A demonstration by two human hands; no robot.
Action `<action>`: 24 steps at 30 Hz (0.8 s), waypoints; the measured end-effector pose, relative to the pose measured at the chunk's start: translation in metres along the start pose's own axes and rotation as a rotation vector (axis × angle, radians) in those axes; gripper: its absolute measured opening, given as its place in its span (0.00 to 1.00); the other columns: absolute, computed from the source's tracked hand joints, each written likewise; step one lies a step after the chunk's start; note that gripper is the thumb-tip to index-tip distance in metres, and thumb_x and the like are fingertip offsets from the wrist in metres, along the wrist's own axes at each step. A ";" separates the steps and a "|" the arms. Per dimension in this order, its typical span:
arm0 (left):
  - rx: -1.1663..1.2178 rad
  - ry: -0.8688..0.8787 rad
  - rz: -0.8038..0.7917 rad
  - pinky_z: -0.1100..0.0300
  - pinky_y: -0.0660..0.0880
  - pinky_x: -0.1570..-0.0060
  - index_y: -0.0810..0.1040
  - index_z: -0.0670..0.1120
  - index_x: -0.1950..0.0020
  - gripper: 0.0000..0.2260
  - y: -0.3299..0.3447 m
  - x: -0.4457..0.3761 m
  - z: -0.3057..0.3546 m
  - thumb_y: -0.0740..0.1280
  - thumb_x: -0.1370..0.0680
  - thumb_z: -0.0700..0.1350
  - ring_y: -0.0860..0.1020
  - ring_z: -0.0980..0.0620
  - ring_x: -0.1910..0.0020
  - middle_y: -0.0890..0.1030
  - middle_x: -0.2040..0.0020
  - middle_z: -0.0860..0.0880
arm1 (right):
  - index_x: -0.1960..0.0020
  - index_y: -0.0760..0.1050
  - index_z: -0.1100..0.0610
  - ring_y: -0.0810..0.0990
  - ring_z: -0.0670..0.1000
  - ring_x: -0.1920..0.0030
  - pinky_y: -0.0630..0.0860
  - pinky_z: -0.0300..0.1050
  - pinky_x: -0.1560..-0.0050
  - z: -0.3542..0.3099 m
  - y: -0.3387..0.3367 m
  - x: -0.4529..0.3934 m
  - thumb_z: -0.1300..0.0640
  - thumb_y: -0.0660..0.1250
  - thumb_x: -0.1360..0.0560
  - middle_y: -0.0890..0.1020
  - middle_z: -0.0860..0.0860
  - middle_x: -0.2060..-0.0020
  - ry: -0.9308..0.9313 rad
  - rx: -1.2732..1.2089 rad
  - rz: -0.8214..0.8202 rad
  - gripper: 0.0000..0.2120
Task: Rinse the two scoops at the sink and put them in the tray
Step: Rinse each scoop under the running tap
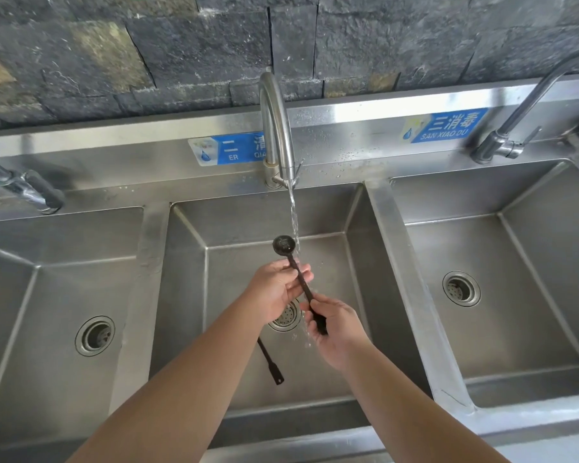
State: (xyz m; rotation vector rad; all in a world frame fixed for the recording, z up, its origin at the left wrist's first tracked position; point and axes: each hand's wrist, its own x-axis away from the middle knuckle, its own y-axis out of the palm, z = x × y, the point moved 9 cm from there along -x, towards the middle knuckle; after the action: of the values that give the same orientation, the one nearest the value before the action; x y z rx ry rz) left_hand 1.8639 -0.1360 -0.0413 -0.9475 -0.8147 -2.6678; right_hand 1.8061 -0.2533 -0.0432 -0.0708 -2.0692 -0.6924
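- The right hand is closed around the handle end of a long, thin black plastic scoop, whose round bowl points toward 11 o'clock.
- The left hand pinches the shaft mid-length with its fingertips.
- Water from the curved steel tap falls just right of the bowl, so shifting the bowl toward 3 o'clock would likely rinse it better.
- A second black scoop lies in the middle steel sink basin, near the drain.
- No tray is in view.

You saw a blue sticker reading "SAN XIAO DU" on the backsplash; another sticker showed "ER" (the faucet hid the rest).
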 end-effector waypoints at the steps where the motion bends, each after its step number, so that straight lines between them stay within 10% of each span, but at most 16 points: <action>1: 0.003 0.003 0.002 0.60 0.82 0.59 0.75 0.37 0.43 0.10 0.001 0.000 0.002 0.58 0.20 0.30 0.84 0.47 0.54 0.82 0.48 0.40 | 0.47 0.77 0.66 0.79 0.48 0.74 0.75 0.35 0.76 -0.002 0.003 -0.002 0.71 0.61 0.22 0.83 0.59 0.68 -0.002 -0.006 -0.005 0.08; 24: -0.220 0.216 0.154 0.64 0.71 0.73 0.79 0.41 0.42 0.11 -0.010 -0.009 0.084 0.65 0.23 0.33 0.75 0.57 0.75 0.86 0.62 0.50 | 0.50 0.79 0.61 0.80 0.46 0.71 0.78 0.36 0.72 -0.043 0.094 -0.050 0.66 0.60 0.20 0.84 0.53 0.67 -0.047 0.011 -0.241 0.09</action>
State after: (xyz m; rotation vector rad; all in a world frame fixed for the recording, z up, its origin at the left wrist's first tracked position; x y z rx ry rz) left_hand 1.9114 -0.0809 0.0026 -0.7149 -0.3925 -2.7001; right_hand 1.8961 -0.1859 -0.0226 0.1729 -2.1475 -0.8317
